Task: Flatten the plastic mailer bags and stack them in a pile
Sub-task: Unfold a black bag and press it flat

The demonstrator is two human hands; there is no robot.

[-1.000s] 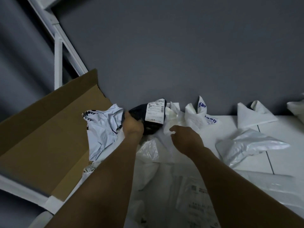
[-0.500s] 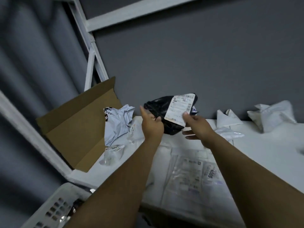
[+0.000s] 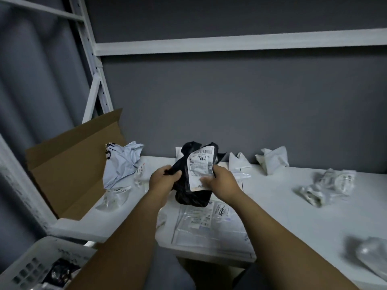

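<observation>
A crumpled black mailer bag (image 3: 188, 193) with a white shipping label hangs in the air above the white shelf (image 3: 293, 210). My left hand (image 3: 162, 180) grips its left edge and my right hand (image 3: 217, 181) pinches the label side. Under it lies a pile of flattened clear and white mailers (image 3: 209, 225). More crumpled bags sit around: a pale blue one (image 3: 121, 164) at the left, white ones (image 3: 272, 160) at the back, clear ones (image 3: 326, 185) at the right.
An open cardboard box (image 3: 69, 176) stands on the shelf's left end. A white plastic basket (image 3: 37, 266) sits below at the bottom left. A white rack upright (image 3: 92, 65) and a crossbeam run above. A clear bag (image 3: 372, 254) lies near the right front edge.
The black bag came off the back of the shelf and towards me. My right hand joined the left on it at the label. The view tilted up and pulled back.
</observation>
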